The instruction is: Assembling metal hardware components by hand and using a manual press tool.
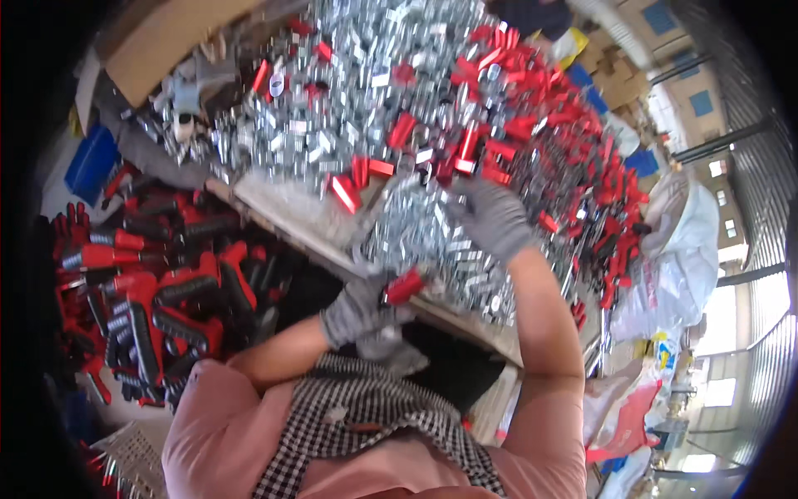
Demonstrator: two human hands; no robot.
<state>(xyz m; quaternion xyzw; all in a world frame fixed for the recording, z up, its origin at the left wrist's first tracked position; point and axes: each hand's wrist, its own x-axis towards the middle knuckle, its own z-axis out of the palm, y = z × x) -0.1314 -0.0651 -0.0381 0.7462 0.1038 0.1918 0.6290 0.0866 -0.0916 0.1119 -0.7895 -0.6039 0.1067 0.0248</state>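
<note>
My left hand (356,313), in a grey glove, is closed around a short red metal part (404,287) at the front edge of the workbench. The part's red body sticks out to the right of the fingers, with a paler end. My right hand (494,218), also gloved in grey, reaches over the pile with its fingers apart and slightly bent; I see nothing held in it. Just beyond those fingertips lie red metal tubes (468,150). Beneath and left of that hand spreads a heap of small shiny silver metal pieces (416,237).
Silver metal parts (332,108) cover the far bench, and red parts (582,125) heap along the right. Red-and-black tool handles (179,299) pile up at left. A blue bin (91,165), a cardboard box (170,50) and a white sack (686,224) stand around the bench.
</note>
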